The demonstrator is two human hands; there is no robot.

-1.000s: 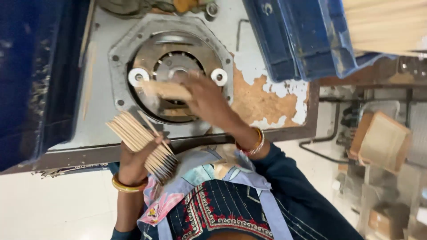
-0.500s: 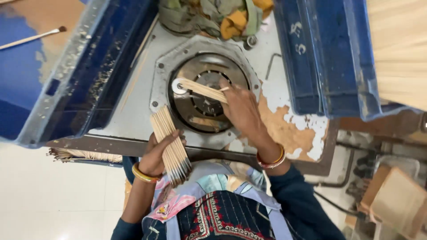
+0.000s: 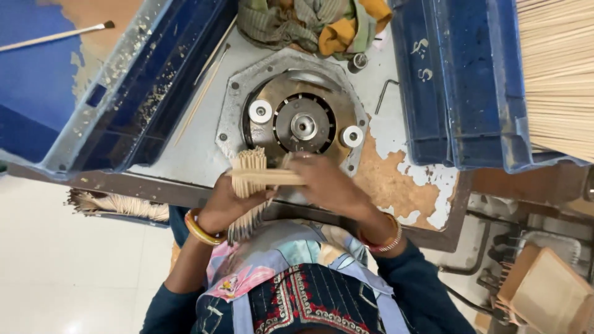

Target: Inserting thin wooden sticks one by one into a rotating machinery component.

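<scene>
Stick bundle (image 3: 249,185), chipped grey machine top (image 3: 396,148), white floor (image 3: 55,260)

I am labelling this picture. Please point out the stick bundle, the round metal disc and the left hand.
stick bundle (image 3: 249,166): head view, upper stick ends.
round metal disc (image 3: 304,125): head view, centre hub.
left hand (image 3: 226,207): head view, back of the hand.

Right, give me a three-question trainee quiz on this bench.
1. True or false: the left hand grips a bundle of thin sticks.
2. What does the right hand hold: A a few sticks laid crosswise, B a rag, C a brush?
3. What lies just beyond both hands on the table?

Key: 1 true. 2 A. 3 the round metal machine head.
</scene>
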